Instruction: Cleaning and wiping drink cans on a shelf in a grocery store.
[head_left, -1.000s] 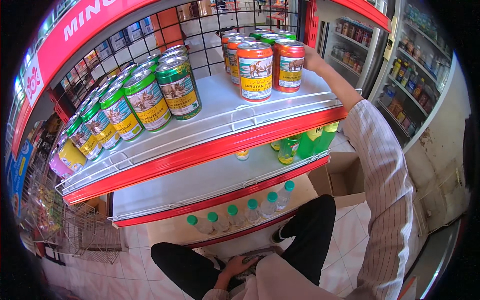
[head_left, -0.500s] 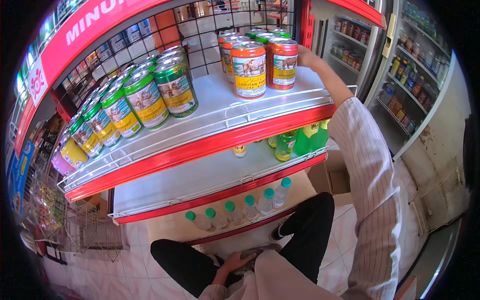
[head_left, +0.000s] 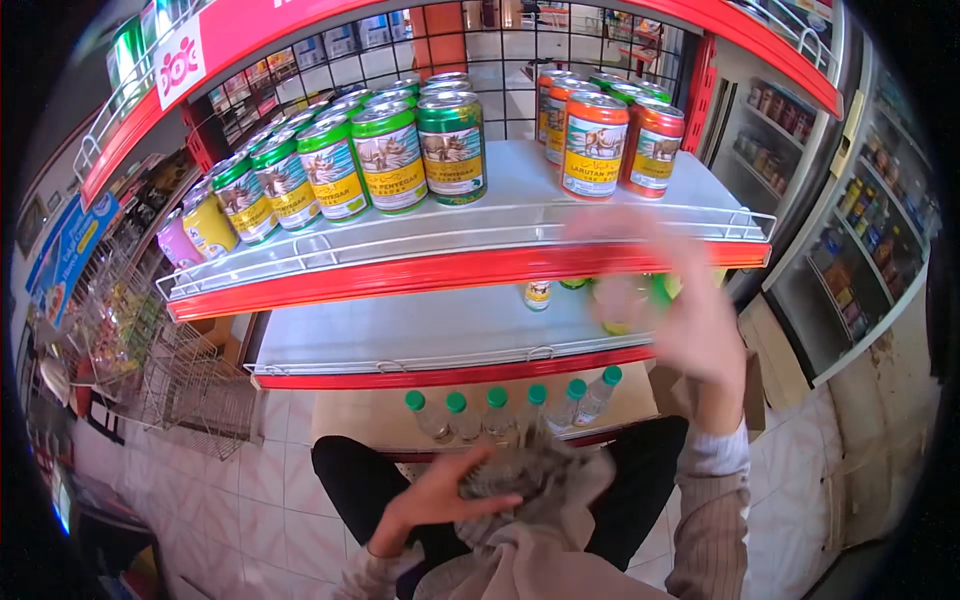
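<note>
A crumpled grey cloth [head_left: 535, 480], smeared by motion, is over my lap. My left hand [head_left: 435, 500] has it between thumb and fingers, with the thumb lying across it. My right hand [head_left: 690, 320] is raised in front of the shelf edge at the right, too blurred to read its fingers. Just behind and above it, on the upper shelf, stand orange-topped drink cans [head_left: 595, 145] with green-topped ones behind. Rows of green cans [head_left: 388, 160] fill the left part of that shelf.
A low wire guard runs along the red-edged upper shelf [head_left: 480, 275]. Green-capped clear bottles [head_left: 497, 415] line the bottom shelf. A small bottle [head_left: 537, 295] stands on the middle shelf. Glass-door coolers [head_left: 850, 220] are at the right, wire baskets [head_left: 200, 390] at the left.
My right hand has come away from beside the orange-topped cans, down and toward me. My left hand has risen slightly from my lap with the cloth. The view has shifted.
</note>
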